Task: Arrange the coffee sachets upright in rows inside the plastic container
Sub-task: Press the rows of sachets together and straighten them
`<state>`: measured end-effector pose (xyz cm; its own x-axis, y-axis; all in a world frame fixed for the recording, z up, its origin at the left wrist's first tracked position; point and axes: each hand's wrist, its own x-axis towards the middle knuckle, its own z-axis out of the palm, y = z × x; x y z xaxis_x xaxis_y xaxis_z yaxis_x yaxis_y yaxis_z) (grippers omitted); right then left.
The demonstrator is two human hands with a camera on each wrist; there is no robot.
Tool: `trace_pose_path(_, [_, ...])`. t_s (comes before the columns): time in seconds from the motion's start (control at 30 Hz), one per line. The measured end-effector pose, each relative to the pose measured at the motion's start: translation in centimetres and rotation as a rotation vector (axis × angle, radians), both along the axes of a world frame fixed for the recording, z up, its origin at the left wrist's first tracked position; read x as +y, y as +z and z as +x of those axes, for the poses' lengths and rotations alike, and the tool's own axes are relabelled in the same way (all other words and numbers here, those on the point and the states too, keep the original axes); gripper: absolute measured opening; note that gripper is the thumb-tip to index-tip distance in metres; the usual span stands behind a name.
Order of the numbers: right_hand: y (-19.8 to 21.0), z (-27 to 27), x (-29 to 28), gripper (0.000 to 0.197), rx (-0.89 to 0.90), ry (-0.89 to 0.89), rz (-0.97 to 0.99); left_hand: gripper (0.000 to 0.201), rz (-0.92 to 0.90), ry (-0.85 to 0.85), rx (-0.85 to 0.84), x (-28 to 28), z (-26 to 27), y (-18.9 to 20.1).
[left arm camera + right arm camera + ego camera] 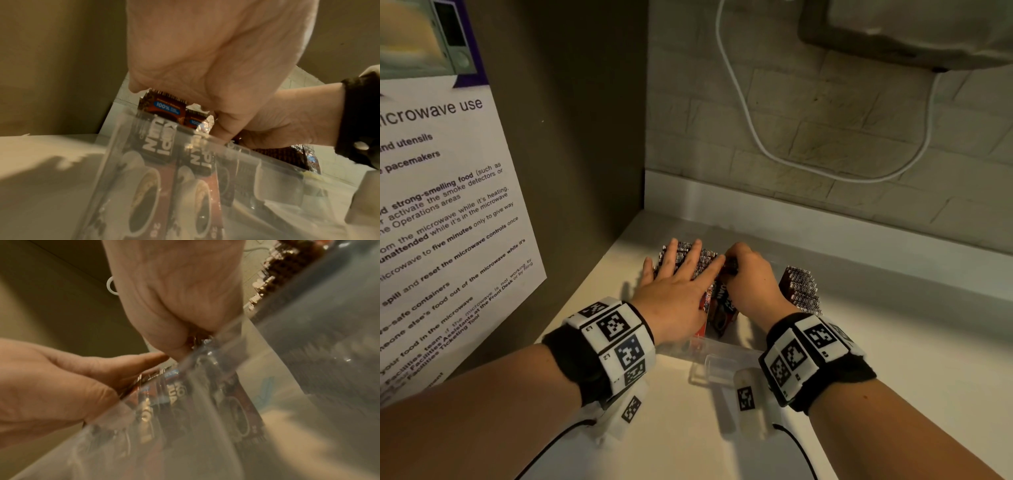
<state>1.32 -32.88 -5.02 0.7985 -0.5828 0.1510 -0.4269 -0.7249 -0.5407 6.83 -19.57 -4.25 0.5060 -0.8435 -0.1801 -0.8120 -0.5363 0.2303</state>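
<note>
Left hand (675, 291) flat, fingers spread, pressing the sachet row (690, 257) at container's (717, 346) 10 o'clock upright, likely bracing; right hand (748, 279), touching it, pinches sachets (724, 303) into the middle gap.

head view looks down — wrist views close, low — all share container (722, 349).

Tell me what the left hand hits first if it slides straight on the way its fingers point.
Probably the container's far wall. The left hand lies flat on the sachet tops, fingers aimed at the tiled wall; depth is unclear.
</note>
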Motion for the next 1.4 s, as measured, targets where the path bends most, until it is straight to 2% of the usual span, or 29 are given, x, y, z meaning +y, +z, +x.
trace_pose_path(0.27, [0.0, 0.1, 0.1, 0.035, 0.052, 0.024, 0.028, 0.080, -0.008, 0.004, -0.093, 0.2, -0.4, 0.3])
trace_pose_path(0.43, [-0.3, 0.3, 0.1, 0.030, 0.037, 0.023, -0.003, 0.080, -0.011, 0.009, -0.093, 0.3, -0.4, 0.5])
trace_pose_path(0.8, [0.1, -0.6, -0.7, 0.035, 0.058, -0.117, 0.000, 0.084, -0.019, 0.024, -0.077, 0.3, -0.3, 0.3])
trace_pose_path(0.9, [0.0, -0.6, -0.9, 0.031, 0.055, -0.138, 0.004, 0.084, -0.150, 0.034, -0.048, 0.0, -1.2, 0.8])
trace_pose_path(0.97, [-0.4, -0.6, -1.1, 0.026, 0.045, -0.122, -0.012, 0.080, -0.356, 0.053, 0.142, -0.2, -2.4, 1.5])
trace_pose_path(1.07, [-1.2, -0.5, -1.0, 0.015, 0.065, -0.097, -0.113, 0.072, -0.681, 0.184, 0.740, -1.0, -4.2, 3.1])
trace_pose_path(1.17, [-1.0, -0.8, -0.8, 0.016, 0.010, -0.106, -0.088, 0.069, -0.833, 0.332, 1.130, -2.4, -4.9, 3.6])
trace_pose_path(1.27, [-0.5, -1.3, -0.7, 0.015, -0.003, -0.105, -0.066, 0.066, -0.911, 0.403, 1.279, -3.3, -5.3, 3.9])
trace_pose_path(1.4, [-0.6, -1.5, -0.8, 0.020, 0.005, -0.074, -0.038, 0.062, -0.928, 0.456, 1.306, -3.6, -5.6, 3.7])
